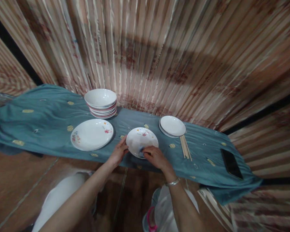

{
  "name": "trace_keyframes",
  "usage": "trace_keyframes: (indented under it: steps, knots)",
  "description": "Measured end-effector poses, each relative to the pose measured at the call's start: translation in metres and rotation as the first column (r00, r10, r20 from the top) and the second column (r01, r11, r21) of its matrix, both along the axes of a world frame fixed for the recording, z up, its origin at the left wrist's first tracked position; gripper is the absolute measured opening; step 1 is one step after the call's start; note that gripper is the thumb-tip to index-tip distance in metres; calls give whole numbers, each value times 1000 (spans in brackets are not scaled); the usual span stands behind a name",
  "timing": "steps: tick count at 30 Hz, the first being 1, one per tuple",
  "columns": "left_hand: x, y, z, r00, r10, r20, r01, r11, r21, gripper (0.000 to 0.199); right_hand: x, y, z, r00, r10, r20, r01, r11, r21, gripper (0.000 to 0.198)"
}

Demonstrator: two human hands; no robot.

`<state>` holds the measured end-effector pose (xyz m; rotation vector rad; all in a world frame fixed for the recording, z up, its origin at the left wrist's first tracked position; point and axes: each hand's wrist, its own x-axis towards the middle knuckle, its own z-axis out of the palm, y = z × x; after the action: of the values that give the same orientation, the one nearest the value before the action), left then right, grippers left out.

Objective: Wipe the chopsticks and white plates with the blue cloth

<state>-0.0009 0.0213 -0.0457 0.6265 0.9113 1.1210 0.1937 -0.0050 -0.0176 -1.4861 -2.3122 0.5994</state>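
A white plate with a small flower print (pixel 137 138) is tilted up toward me near the table's front edge. My left hand (pixel 120 150) grips its left rim, fingers behind and thumb at the edge. Pressed to the plate's lower inner surface is my right hand (pixel 154 156), its fingers closed on a small bluish cloth (pixel 141 152) that is mostly covered by them. To the left lies a large oval platter (pixel 93 135) with flowers on its rim. Small round plates (pixel 172 125) are stacked to the right, beside several wooden chopsticks (pixel 185 147).
Behind the platter stands a stack of white bowls with red bands (pixel 101 98). A dark phone (pixel 231 163) lies near the right end of the table. The teal patterned cloth (pixel 48 112) covers the tabletop, and a pleated curtain (pixel 145 58) hangs right behind it.
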Motion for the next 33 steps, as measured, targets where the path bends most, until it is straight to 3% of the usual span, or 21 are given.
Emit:
trace_keyframes:
  steps: [6, 13, 21, 33]
  knots:
    - [0, 1, -3, 1000, 6, -13, -6, 1000, -6, 71, 9, 1, 5, 966, -165, 201, 160, 986, 38, 24]
    - [-1, 1, -5, 1000, 1, -11, -1, 1000, -4, 68, 7, 11, -3, 859, -351, 373, 295, 935, 199, 24]
    - [-2, 2, -10, 1000, -12, -1, 12, 1000, 22, 70, 3, 38, -16, 836, -401, 376, 298, 905, 303, 29]
    - [-2, 0, -8, 999, -33, -8, 34, 998, 61, 75, -16, 60, -24, 908, -380, 175, 341, 915, 217, 42]
